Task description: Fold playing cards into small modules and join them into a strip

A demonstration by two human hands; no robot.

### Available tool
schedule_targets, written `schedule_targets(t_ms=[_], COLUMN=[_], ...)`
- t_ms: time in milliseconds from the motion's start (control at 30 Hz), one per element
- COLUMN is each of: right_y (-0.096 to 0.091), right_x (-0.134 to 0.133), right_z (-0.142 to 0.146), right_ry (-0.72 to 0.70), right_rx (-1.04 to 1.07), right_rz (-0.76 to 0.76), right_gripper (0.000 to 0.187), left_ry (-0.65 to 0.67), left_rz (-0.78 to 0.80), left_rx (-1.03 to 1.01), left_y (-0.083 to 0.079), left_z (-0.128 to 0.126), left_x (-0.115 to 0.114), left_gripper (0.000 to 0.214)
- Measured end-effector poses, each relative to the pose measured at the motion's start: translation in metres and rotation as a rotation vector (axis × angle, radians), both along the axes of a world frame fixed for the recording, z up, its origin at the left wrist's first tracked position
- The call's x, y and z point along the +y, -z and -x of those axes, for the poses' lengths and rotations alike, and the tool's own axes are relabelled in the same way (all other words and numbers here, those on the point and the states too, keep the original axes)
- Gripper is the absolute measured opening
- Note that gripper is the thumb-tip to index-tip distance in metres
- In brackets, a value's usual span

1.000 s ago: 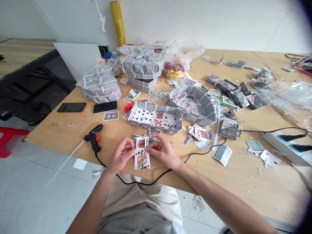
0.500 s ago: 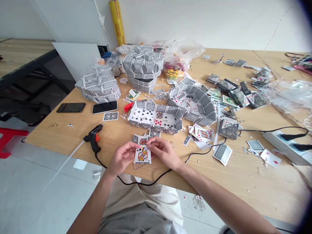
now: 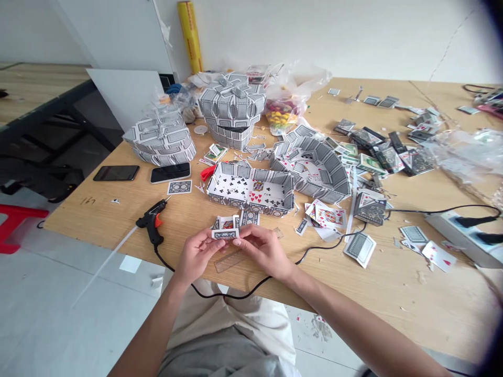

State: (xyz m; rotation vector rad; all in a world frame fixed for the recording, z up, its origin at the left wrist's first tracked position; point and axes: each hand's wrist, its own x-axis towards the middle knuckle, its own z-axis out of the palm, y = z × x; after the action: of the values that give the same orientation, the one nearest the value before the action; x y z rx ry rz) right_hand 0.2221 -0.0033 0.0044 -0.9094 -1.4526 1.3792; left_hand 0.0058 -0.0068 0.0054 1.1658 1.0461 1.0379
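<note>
- Two hands of mine share one small job: my left hand (image 3: 196, 256) and right hand (image 3: 269, 251) pinch a folded card (image 3: 225, 234) between thumbs and fingertips, one at each lower corner.
- I hold that card just above the table's near edge, in front of the rectangular tray (image 3: 243, 204) and apart from it; its patterned strip faces me, and a bit of printed face shows behind.
- Some creasing looks done, since edges of the card stand up; whether every fold is finished I cannot tell, as my fingers cover part of it.
- Nothing joins the card to the tray, so any fixing seems left to do, in my judgement.
- My glue gun (image 3: 149, 224) lies to the left, out of my grasp, and a clear ruler (image 3: 230, 261) rests flat below my fingers.
- The tray has its floor of cards and walls on all sides, yet no cover.
- Beyond it, the curved box (image 3: 326, 192) is likewise walled and uncovered, with loose cards inside.
- Farther back, the tall box (image 3: 231, 102) looks nearest to complete, its top in place.
</note>
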Motion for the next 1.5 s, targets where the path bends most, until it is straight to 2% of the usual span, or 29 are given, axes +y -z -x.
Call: schedule_targets(t_ms=[67, 167, 333, 433, 567, 667, 900, 1133, 1333, 1500], right_y=[0.003, 0.009, 0.010, 0.010, 0.011, 0.011, 0.016, 0.016, 0.007, 0.006], right_x=[0.000, 0.000, 0.000, 0.002, 0.004, 0.004, 0.004, 0.004, 0.001, -0.003], right_z=[0.000, 0.001, 0.004, 0.004, 0.002, 0.003, 0.002, 0.001, 0.000, 0.000], right_ry=[0.054, 0.094, 0.060, 0.054, 0.014, -0.012, 0.000, -0.025, -0.048, 0.018], right_rx=[-0.057, -0.012, 0.178, 0.198, 0.164, 0.136, -0.039, -0.073, -0.187, -0.271], right_rz=[-0.031, 0.059, 0.196, 0.233, 0.229, 0.221, 0.223, 0.282, 0.166, 0.013], right_gripper=[0.020, 0.025, 0.039, 0.046, 0.038, 0.035, 0.045, 0.053, 0.052, 0.042], left_ry=[0.000, -0.005, -0.033, -0.034, -0.035, 0.021, 0.077, 0.092, 0.064, 0.057], left_rz=[-0.003, -0.013, -0.015, 0.001, 0.048, 0.046, 0.047, 0.054, 0.052, 0.009], left_rx=[0.019, 0.056, 0.106, 0.108, 0.107, 0.141, 0.143, 0.120, 0.189, 0.203], left_y=[0.000, 0.001, 0.002, 0.003, 0.004, 0.004, 0.000, -0.001, -0.001, 0.000], left_z=[-0.001, 0.000, -0.001, -0.003, -0.003, -0.002, -0.001, -0.002, -0.002, 0.000], left_x=[0.000, 0.000, -0.003, -0.003, -0.003, -0.002, -0.001, -0.001, -0.001, -0.001], left_gripper=[0.026, 0.026, 0.026, 0.028, 0.041, 0.034, 0.027, 0.028, 0.033, 0.030])
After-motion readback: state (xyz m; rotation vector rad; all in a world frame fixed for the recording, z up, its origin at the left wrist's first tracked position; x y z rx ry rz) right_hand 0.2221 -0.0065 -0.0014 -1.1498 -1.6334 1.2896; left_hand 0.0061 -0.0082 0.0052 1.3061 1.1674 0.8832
